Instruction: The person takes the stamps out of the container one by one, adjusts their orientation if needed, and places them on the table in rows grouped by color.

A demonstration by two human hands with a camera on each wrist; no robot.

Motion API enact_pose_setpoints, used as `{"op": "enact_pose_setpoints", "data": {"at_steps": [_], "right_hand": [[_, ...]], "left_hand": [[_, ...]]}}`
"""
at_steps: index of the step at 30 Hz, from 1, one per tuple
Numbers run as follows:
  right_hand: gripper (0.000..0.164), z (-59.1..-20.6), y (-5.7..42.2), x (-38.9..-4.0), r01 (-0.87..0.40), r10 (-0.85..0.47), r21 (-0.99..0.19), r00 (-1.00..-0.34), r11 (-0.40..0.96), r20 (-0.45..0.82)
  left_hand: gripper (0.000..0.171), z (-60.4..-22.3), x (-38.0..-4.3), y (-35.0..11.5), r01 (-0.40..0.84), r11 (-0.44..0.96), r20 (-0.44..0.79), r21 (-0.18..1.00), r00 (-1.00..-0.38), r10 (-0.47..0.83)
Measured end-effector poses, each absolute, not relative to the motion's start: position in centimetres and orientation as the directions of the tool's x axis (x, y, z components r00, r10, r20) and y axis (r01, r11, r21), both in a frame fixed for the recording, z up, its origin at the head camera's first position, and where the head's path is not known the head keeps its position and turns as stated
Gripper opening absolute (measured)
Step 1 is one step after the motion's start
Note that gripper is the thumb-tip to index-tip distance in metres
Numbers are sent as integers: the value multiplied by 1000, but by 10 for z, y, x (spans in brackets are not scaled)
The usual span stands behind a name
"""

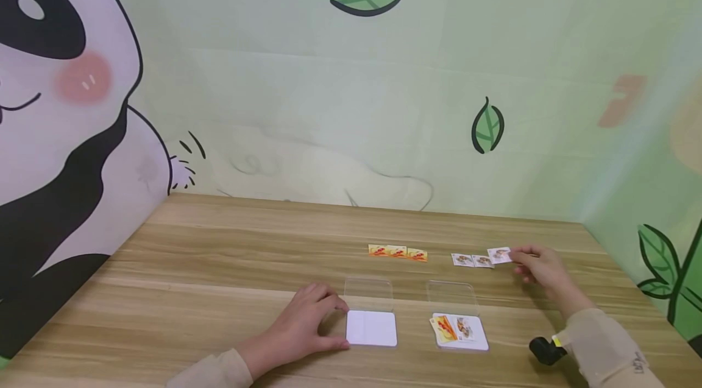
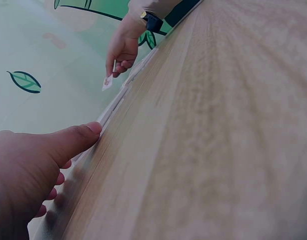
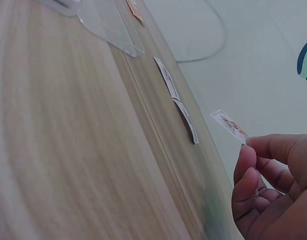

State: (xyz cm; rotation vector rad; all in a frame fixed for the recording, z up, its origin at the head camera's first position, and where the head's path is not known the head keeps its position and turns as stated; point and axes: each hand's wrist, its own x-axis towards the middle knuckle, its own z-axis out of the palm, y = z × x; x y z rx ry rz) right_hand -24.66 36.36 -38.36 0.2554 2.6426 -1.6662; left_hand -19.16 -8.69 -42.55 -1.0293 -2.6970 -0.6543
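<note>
At the right, my right hand (image 1: 540, 267) pinches a small white picture card (image 1: 499, 255) between thumb and forefinger. In the right wrist view this card (image 3: 229, 126) is lifted off the table. Two similar white cards (image 1: 473, 261) lie in a row just left of it. With thumb and forefinger at the two left corners, my left hand (image 1: 303, 325) holds a clear plastic case (image 1: 368, 293) whose lid is folded back. White fills this case. A second such case (image 1: 453, 296) lies to its right, with an orange card (image 1: 444, 328) and a white picture card (image 1: 465, 328) on top.
Three orange cards (image 1: 397, 251) form a row behind the cases on the wooden table (image 1: 263, 242). A black device (image 1: 547, 351) sits at my right wrist. Behind the table hangs a printed backdrop (image 1: 263, 89) with a panda and leaves.
</note>
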Motion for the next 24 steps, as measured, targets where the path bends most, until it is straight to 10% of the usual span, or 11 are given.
{"op": "enact_pose_setpoints", "data": {"at_steps": [24], "right_hand": [[28, -389, 375, -252, 202, 175, -865, -975, 460, -135]], "left_hand": [[43, -423, -189, -86, 661, 666, 307, 344, -750, 586]]}}
